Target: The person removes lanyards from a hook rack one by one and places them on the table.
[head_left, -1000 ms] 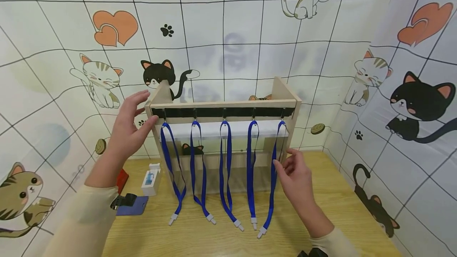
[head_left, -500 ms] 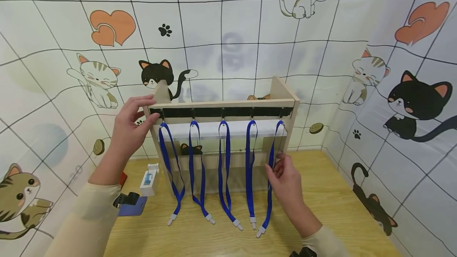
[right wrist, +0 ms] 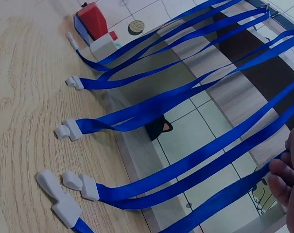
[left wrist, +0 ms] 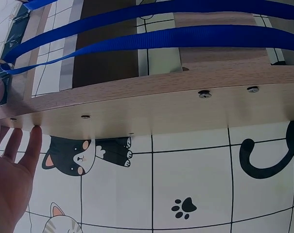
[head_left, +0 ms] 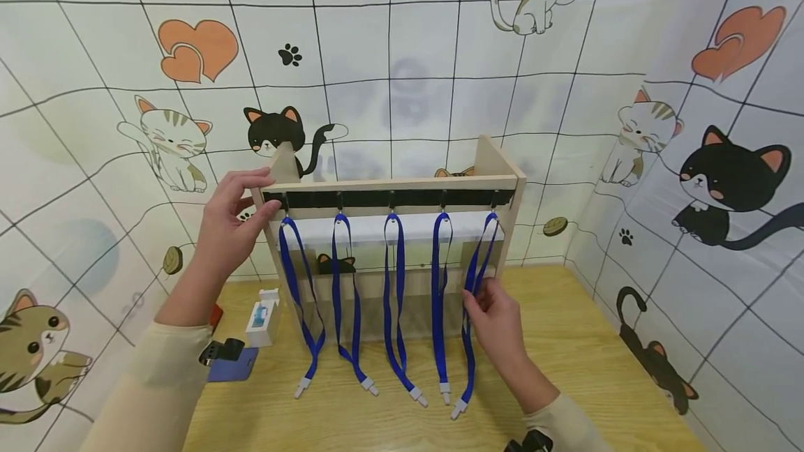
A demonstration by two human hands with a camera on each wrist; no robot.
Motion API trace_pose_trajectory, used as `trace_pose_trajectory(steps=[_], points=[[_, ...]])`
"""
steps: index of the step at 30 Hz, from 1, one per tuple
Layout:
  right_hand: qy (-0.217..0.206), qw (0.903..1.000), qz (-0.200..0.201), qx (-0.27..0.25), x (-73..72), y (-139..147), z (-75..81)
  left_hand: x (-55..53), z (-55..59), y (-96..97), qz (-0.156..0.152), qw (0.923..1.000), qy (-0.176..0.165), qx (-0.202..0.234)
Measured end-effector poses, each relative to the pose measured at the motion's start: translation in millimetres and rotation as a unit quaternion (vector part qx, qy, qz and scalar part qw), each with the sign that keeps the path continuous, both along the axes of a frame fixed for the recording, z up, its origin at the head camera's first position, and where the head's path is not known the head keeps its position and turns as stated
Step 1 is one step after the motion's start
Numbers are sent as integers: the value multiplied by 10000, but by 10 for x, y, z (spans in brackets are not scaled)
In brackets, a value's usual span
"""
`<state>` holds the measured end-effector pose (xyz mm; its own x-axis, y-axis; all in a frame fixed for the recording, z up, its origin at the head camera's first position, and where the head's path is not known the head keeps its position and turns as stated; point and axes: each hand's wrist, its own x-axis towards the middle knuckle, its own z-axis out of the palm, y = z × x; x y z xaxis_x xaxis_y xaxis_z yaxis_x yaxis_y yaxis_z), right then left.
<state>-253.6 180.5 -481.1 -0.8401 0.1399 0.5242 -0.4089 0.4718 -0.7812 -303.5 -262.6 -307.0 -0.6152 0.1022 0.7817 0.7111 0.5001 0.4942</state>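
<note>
A light wooden rack (head_left: 514,218) stands on the table, a black strip (head_left: 370,197) with hooks across its front. Several blue lanyards with white plastic clips hang from the hooks. My left hand (head_left: 229,232) holds the rack's upper left corner, thumb on the front by the strip; in the left wrist view, its fingertips (left wrist: 36,133) meet the side panel. With thumb and fingers, my right hand (head_left: 499,316) pinches the rightmost lanyard (head_left: 469,361) partway down, its top loop still on the hook. In the right wrist view, that lanyard's white clip (right wrist: 66,208) lies on the tabletop.
On the wooden table (head_left: 377,424), left of the rack, are a small white box (head_left: 260,323), a flat blue-violet item (head_left: 232,367) and a red item (right wrist: 92,22). A cat-patterned wall covering (head_left: 414,40) surrounds the table at the back and sides.
My right hand has moved left and slightly down, taking the rightmost lanyard between its fingers and drawing the strap leftward. My left hand has closed in on the rack's corner.
</note>
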Motion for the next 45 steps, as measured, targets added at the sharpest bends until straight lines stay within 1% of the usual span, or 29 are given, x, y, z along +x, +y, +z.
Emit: trace_pose_trajectory(steps=[5,9,15,20,24,27,35,39,43,45], points=[[-446,9966,334,-604,5,-1,15,-3,1,-8,-12,10000,-3,-28],[-582,9935,505,-840,27,-3,42,2,2,-11,-11,10000,0,-31],[-769,9907,629,-933,86,28,115,13,4,-18,-15,9999,-99,-50],[-791,9930,530,-703,130,135,227,-16,-6,4,-132,9998,-162,-35],[-609,9963,464,-395,125,222,325,-39,-14,16,-226,9997,-127,-42],[-429,9977,480,-189,108,265,402,-40,-22,-2,-181,9998,-87,-22],[-26,9994,349,82,116,411,637,-46,4,-3,-135,9999,-85,-65],[286,9989,202,326,136,514,775,-42,5,6,-97,9998,-119,-84],[678,9958,-26,619,148,619,943,-36,-12,0,-79,9999,-131,-71],[793,9944,-93,686,152,668,1024,-27,-17,-7,-85,9999,-120,-51]])
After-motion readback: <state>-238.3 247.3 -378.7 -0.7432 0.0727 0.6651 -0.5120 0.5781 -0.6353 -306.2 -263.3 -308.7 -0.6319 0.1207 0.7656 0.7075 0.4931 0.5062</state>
